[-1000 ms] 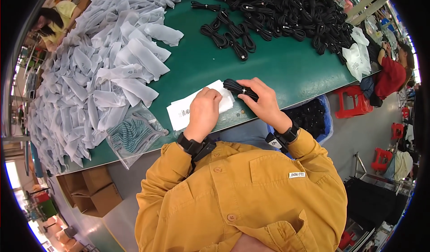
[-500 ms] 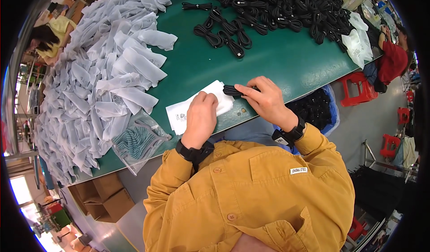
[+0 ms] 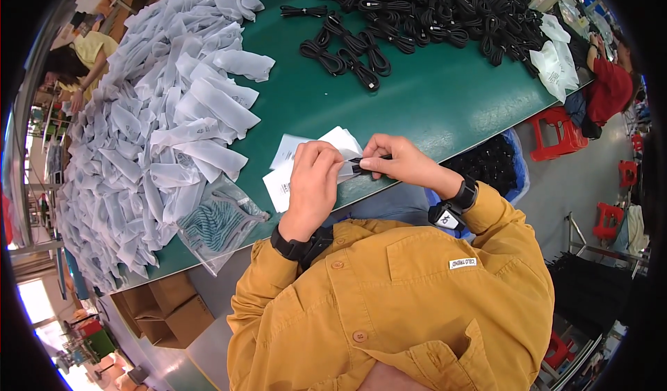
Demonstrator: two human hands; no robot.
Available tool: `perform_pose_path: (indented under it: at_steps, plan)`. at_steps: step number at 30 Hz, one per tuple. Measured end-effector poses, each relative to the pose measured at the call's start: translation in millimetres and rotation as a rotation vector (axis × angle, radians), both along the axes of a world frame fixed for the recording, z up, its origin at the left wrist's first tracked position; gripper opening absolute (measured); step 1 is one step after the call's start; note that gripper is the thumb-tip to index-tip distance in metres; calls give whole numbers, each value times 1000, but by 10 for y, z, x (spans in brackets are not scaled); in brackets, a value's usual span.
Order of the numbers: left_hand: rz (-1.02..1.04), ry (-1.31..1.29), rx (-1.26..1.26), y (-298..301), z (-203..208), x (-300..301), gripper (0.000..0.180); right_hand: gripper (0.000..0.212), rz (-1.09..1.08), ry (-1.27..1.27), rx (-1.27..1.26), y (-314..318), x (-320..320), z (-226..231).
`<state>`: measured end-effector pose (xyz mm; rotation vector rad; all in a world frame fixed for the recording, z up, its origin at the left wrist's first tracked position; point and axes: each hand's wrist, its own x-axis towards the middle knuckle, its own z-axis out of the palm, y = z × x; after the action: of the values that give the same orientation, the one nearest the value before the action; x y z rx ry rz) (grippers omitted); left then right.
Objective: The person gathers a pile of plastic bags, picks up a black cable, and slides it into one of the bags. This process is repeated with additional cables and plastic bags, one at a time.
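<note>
My right hand [image 3: 404, 161] pinches a coiled black cable [image 3: 363, 165], whose left end is at the mouth of a frosted plastic bag [image 3: 285, 149]. My left hand [image 3: 314, 184] has its fingers closed on this bag, near its opening. Beneath lies a small stack of white printed bags [image 3: 279, 185] at the table's near edge. My fingers partly hide how far the cable reaches into the bag.
On the green table [image 3: 292, 99], a large heap of filled frosted bags [image 3: 174, 99] covers the left, and coiled black cables [image 3: 431, 9] pile up at the back. A clear bag with striped teal cloth [image 3: 215, 217] lies nearby. A blue-lined bin [image 3: 517, 168] stands right, below the table.
One bag has come up off the stack in my left hand. My right hand has turned and brought the cable's end to the bag's mouth.
</note>
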<state>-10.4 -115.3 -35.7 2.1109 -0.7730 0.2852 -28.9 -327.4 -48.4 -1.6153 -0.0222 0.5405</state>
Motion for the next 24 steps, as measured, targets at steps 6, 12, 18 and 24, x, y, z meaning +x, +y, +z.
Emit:
perform_pose_path:
  at_steps: [6,12,18,24]
  plan:
    - [-8,-87,25,37,113,23,14,23,-100,19,105,-14,39,-9]
    - [46,85,-158,101,170,104,9,25,14,-1018,-285,142,-19,269]
    - [-100,644,-736,208,226,229,5,30,-202,-875,17,296,59,429]
    - [358,404,-919,850,553,688,14,35,-167,-1070,-472,135,428,388]
